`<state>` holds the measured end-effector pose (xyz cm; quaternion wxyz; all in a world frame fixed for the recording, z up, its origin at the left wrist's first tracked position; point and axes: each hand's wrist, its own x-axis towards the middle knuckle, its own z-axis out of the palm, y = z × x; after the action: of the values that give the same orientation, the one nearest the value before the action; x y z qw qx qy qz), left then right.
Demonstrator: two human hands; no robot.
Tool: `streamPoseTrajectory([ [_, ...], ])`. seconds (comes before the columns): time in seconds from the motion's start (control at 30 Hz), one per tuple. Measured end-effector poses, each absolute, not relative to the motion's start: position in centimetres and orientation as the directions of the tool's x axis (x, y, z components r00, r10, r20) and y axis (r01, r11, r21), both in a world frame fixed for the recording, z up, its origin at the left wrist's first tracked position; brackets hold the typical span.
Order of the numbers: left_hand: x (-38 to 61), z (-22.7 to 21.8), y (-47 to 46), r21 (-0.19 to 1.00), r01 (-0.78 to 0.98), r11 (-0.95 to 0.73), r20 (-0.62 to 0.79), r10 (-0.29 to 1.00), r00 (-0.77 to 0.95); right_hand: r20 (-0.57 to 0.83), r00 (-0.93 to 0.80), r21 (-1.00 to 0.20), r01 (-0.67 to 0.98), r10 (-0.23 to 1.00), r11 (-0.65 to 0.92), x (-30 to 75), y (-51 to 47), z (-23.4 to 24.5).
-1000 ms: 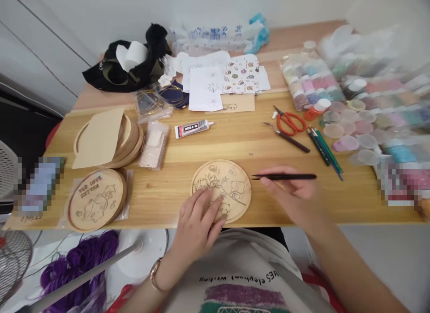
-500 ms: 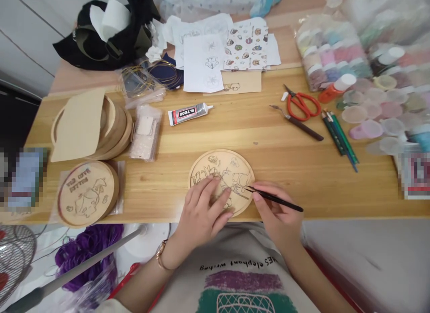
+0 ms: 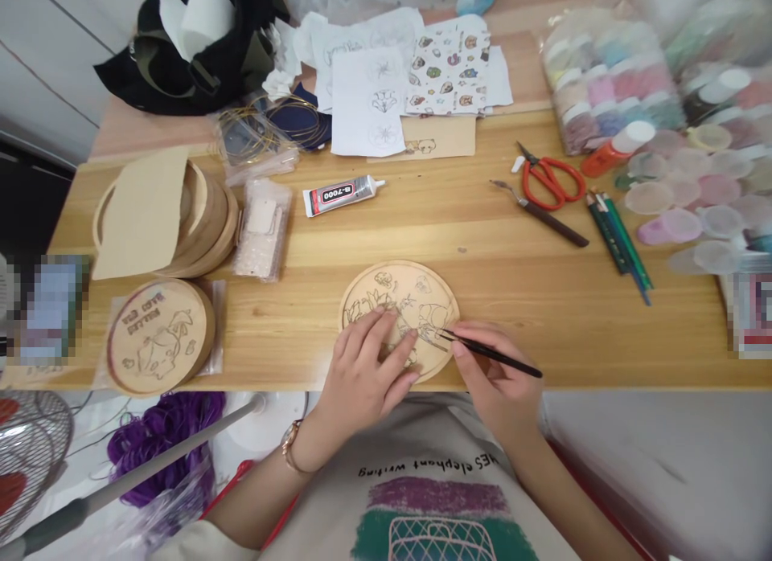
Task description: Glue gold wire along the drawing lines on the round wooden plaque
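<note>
A round wooden plaque (image 3: 395, 273) with a raised rim and line drawings of plants and animals lies near the table's front edge. My left hand (image 3: 367, 360) rests flat on its left and front part, fingers spread, hiding some of the drawing. In my right hand (image 3: 503, 384) is a pair of black tweezers (image 3: 498, 355), pinched between thumb and fingers. Their tips touch or hover just over the lines at the plaque's right side; I cannot tell which. Whether the tips hold anything is too small to see.
Beyond the plaque lies a B-7000 glue tube (image 3: 341, 195). At right are red-handled scissors (image 3: 552, 183), a dark-handled tool (image 3: 555, 223), pencils (image 3: 618, 239) and small powder bottles (image 3: 609, 87). Wooden discs (image 3: 160, 336) are stacked at left, paper sheets (image 3: 367, 103) at the back.
The view has shifted slightly, so the table's things sit a little higher in the picture. Both hands, the tweezers and the plaque keep nearly the same places relative to each other.
</note>
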<state>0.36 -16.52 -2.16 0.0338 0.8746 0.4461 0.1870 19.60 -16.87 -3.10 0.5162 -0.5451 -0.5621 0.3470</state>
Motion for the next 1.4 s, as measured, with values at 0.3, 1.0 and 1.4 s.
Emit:
streamPoseTrajectory([
  [0.3, 0.4, -2.1, -16.5, 0.201, 0.762, -0.615, 0.311, 0.778, 0.546, 0.188, 0.127, -0.954, 0.259, 0.974, 0.151, 19.5, -16.8, -3.0],
  [1.0, 0.2, -2.2, -16.4, 0.336, 0.74, -0.582, 0.258, 0.813, 0.522, 0.189, 0.151, -0.957, 0.25, 0.97, 0.148, 19.4, -16.9, -3.1],
  [1.4, 0.2, -1.7, -17.3, 0.286, 0.634, -0.718, 0.319, 0.695, 0.644, 0.196, 0.141, -0.952, 0.263, 0.97, 0.154, 19.6, -16.9, -3.3],
])
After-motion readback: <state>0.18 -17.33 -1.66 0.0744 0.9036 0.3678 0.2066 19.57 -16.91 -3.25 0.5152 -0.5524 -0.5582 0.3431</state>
